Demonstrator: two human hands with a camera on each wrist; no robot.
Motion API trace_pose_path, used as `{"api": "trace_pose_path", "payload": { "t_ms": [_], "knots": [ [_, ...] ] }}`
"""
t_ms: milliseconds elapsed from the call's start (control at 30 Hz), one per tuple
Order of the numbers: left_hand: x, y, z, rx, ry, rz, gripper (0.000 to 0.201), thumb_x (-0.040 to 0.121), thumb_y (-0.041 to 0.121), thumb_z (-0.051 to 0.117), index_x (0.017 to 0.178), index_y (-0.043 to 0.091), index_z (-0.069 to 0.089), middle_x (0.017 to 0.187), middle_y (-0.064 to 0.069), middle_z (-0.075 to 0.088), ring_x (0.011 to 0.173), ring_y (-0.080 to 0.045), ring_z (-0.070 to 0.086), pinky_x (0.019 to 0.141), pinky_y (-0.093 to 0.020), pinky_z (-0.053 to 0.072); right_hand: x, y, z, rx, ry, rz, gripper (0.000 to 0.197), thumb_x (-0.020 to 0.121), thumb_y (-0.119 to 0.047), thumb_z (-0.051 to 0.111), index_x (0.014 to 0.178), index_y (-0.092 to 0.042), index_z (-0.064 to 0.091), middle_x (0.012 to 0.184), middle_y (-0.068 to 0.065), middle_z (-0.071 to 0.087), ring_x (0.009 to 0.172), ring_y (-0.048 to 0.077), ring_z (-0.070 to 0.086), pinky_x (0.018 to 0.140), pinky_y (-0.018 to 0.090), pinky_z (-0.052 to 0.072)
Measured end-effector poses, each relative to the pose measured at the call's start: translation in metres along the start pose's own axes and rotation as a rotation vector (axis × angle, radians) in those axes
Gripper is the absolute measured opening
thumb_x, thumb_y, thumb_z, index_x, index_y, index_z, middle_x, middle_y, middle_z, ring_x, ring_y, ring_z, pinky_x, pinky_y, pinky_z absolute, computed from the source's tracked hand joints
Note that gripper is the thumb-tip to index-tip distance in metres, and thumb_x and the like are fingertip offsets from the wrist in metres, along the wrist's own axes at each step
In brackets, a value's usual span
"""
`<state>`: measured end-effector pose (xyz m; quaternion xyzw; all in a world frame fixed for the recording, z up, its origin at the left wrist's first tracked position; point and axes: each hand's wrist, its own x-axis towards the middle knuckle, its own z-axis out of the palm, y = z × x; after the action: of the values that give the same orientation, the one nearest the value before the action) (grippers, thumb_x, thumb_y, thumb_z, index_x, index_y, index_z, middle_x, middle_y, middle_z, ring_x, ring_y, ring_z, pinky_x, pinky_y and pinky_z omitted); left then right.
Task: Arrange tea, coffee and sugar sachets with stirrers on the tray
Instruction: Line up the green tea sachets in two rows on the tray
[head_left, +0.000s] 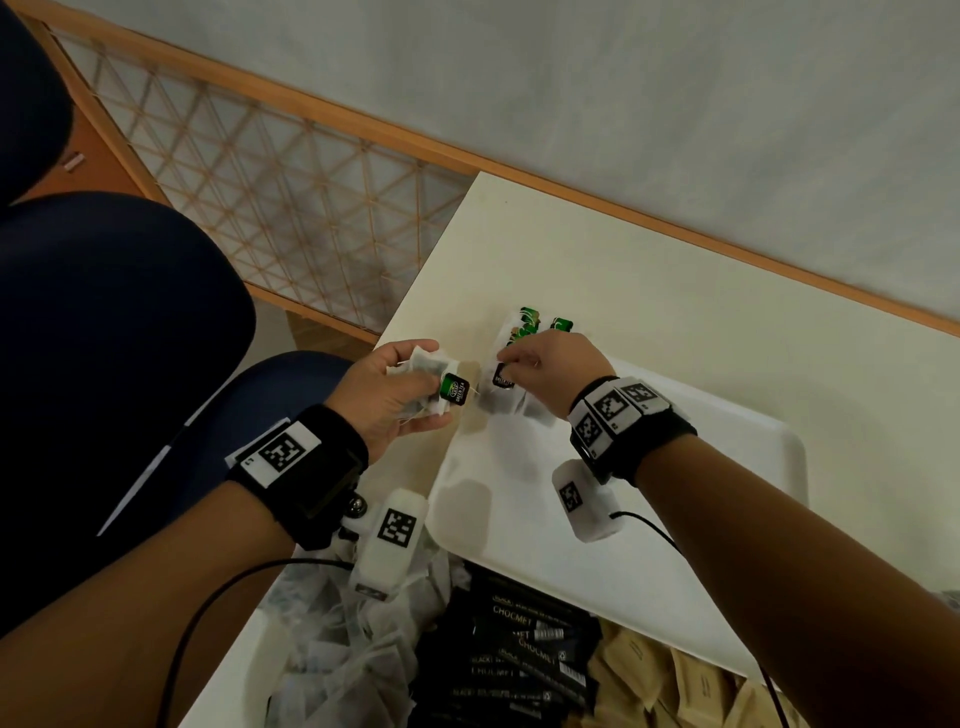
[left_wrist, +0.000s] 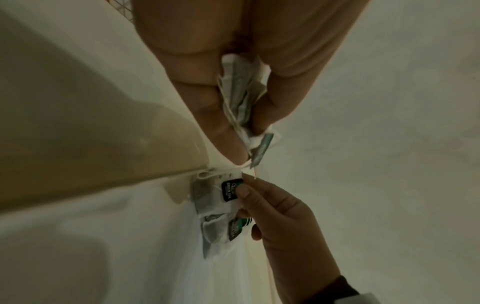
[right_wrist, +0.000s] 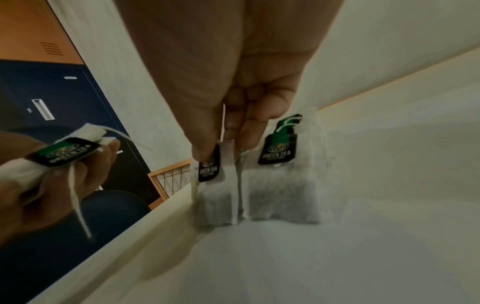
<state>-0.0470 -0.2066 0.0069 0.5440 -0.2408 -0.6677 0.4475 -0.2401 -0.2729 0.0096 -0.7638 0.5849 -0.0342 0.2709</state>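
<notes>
Pinching tea bag (right_wrist: 211, 185) in right grip (right_wrist: 228, 142), on tray (right_wrist: 337, 257).

The head camera looks steeply down over both forearms at the white tray (head_left: 727, 597). Each wrist camera peers close along its fingers; all three share the tray's far corner.

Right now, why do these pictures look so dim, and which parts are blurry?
Head view: dim overall, edges darkened; the sachets at the bottom smear. Left wrist view: palm close and soft. Right wrist view: left hand blurred, tray grainy, tea bag label readable.
</notes>
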Motion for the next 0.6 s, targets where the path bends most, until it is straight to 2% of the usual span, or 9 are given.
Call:
{"api": "trace_pose_path", "payload": {
  "t_ms": [67, 167, 267, 333, 400, 500, 600],
  "knots": [
    [0.000, -0.002, 0.004, -0.001, -0.011, -0.001, 0.027, 0.090, -0.003, 0.056, 0.102, 0.020, 0.059, 0.107, -0.010, 0.060, 0.083, -0.022, 0.063, 0.056, -0.030, 0.059, -0.002, 0.003, 0.000, 0.027, 0.041, -0.025, 0.026, 0.090, -0.027, 0.057, 0.115, -0.028, 0.066, 0.103, -0.006, 0.062, 0.087, 0.008, 0.053, 0.079, 0.025, 0.044],
    [0.000, -0.004, 0.008, -0.009, -0.012, -0.011, 0.027, 0.090, -0.003, 0.055, 0.102, 0.020, 0.059, 0.112, -0.013, 0.059, 0.086, -0.024, 0.063, 0.056, -0.031, 0.059, -0.012, 0.004, 0.001, 0.141, 0.123, -0.113, 0.023, 0.091, -0.016, 0.053, 0.106, -0.026, 0.067, 0.096, -0.010, 0.061, 0.081, 0.007, 0.053, 0.076, 0.023, 0.044],
    [0.000, -0.006, 0.012, -0.018, -0.010, -0.017, 0.028, 0.090, -0.004, 0.055, 0.104, 0.021, 0.059, 0.116, -0.014, 0.058, 0.087, -0.026, 0.063, 0.055, -0.031, 0.058, -0.026, 0.002, 0.005, 0.236, 0.141, -0.224, 0.022, 0.090, -0.008, 0.052, 0.098, -0.022, 0.066, 0.090, -0.014, 0.063, 0.076, -0.001, 0.054, 0.070, 0.012, 0.041],
    [0.000, -0.007, 0.014, -0.032, -0.019, -0.022, 0.028, 0.091, -0.003, 0.054, 0.104, 0.022, 0.059, 0.115, -0.014, 0.059, 0.087, -0.026, 0.064, 0.054, -0.029, 0.056, -0.033, 0.002, 0.009, 0.272, 0.134, -0.284, 0.026, 0.088, -0.004, 0.052, 0.100, -0.022, 0.065, 0.092, -0.013, 0.065, 0.079, -0.002, 0.056, 0.072, 0.009, 0.042],
    [-0.001, -0.007, 0.016, -0.055, -0.026, -0.032, 0.028, 0.092, -0.001, 0.054, 0.104, 0.023, 0.060, 0.108, -0.013, 0.064, 0.082, -0.024, 0.068, 0.052, -0.027, 0.055, -0.037, 0.003, 0.012, 0.277, 0.139, -0.354, 0.031, 0.085, -0.002, 0.056, 0.105, -0.024, 0.064, 0.098, -0.011, 0.065, 0.084, 0.000, 0.057, 0.076, 0.012, 0.044],
    [-0.004, -0.006, 0.019, -0.059, -0.047, -0.039, 0.026, 0.093, 0.001, 0.053, 0.102, 0.023, 0.060, 0.084, -0.007, 0.069, 0.065, -0.019, 0.070, 0.050, -0.025, 0.055, -0.042, 0.004, 0.013, 0.219, 0.129, -0.436, 0.036, 0.080, -0.006, 0.070, 0.109, -0.026, 0.065, 0.102, -0.010, 0.062, 0.081, -0.004, 0.053, 0.072, 0.011, 0.042],
    [-0.007, -0.006, 0.023, -0.014, -0.078, -0.046, 0.025, 0.094, 0.002, 0.051, 0.101, 0.024, 0.061, 0.079, -0.006, 0.068, 0.060, -0.018, 0.068, 0.047, -0.023, 0.052, -0.045, 0.002, 0.010, 0.177, 0.217, -0.483, 0.030, 0.081, -0.012, 0.071, 0.108, -0.027, 0.067, 0.097, -0.011, 0.059, 0.076, -0.006, 0.049, 0.069, 0.009, 0.039]
  ]
}}
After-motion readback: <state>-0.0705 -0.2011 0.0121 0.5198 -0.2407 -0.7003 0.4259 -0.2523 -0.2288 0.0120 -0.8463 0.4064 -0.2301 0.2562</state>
